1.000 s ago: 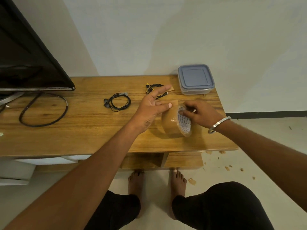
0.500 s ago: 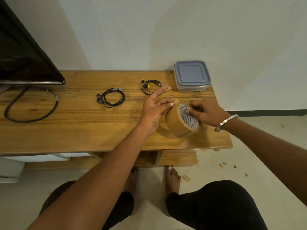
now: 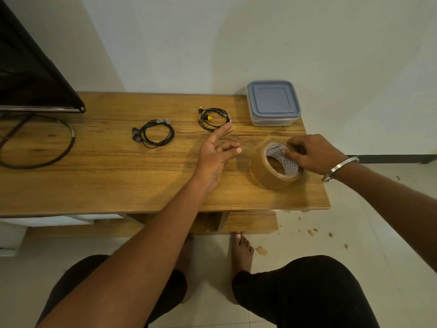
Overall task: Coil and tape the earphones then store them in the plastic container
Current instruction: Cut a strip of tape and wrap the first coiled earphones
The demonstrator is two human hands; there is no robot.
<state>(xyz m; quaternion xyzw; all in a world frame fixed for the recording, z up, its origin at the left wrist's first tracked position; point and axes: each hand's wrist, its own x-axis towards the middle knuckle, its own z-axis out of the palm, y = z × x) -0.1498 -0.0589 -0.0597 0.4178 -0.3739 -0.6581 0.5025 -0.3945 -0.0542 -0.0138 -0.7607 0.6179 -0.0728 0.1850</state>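
Both earphone sets coiled; storing not begun.
Right hand [image 3: 312, 153] grips tape roll [image 3: 274, 168]; left hand [image 3: 214, 155] loose, empty; earphones [image 3: 212, 116] beyond it, box [image 3: 273, 102] lidded.

Television [image 3: 28, 74] cut off at left edge

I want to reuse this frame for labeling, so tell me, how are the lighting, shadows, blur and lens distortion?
Head view: even, soft lighting; the left hand casts a faint shadow on the table, the tape roll a soft one; no strong glare; slight wide-angle bowing of the table edges; both coiled earphones and the plastic container look sharp.
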